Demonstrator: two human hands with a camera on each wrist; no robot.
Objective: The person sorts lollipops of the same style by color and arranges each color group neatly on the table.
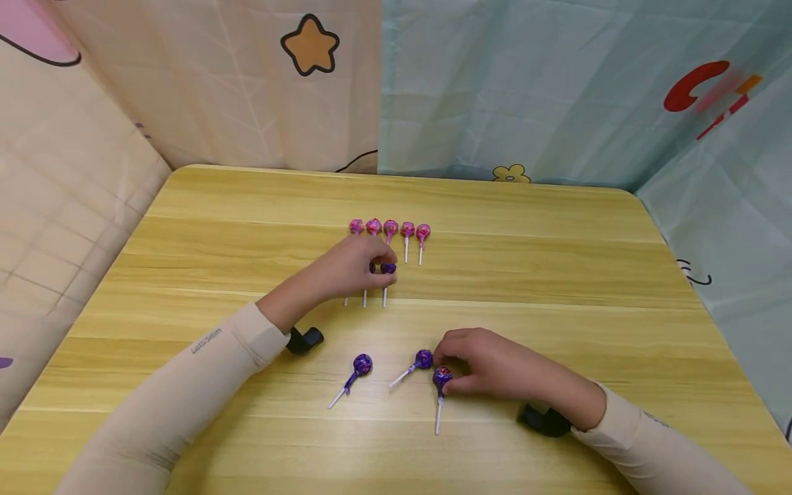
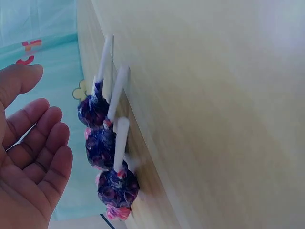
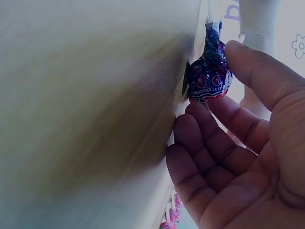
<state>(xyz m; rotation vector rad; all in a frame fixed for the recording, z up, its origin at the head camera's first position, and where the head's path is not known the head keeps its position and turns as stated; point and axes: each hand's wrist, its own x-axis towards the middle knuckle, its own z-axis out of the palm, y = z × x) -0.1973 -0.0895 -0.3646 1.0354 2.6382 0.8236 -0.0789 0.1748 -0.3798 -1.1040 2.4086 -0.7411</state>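
Observation:
Several pink lollipops [image 1: 390, 229] lie in a row at mid-table. Just below them three purple lollipops [image 2: 112, 155] lie side by side with their sticks toward me. My left hand [image 1: 377, 265] hovers at their heads; in the left wrist view its fingers [image 2: 40, 143] are relaxed and apart from the candies, holding nothing. Nearer to me, my right hand [image 1: 448, 371] pinches the head of a purple lollipop [image 3: 207, 78] between thumb and fingers while it lies on the table. Two more purple lollipops [image 1: 361, 364] [image 1: 423, 358] lie loose to its left.
The wooden table [image 1: 557, 275] has rounded far corners and is walled in by patterned cloth screens [image 1: 526, 89] at the back and on both sides. A black wrist mount [image 1: 303, 340] sits under each forearm.

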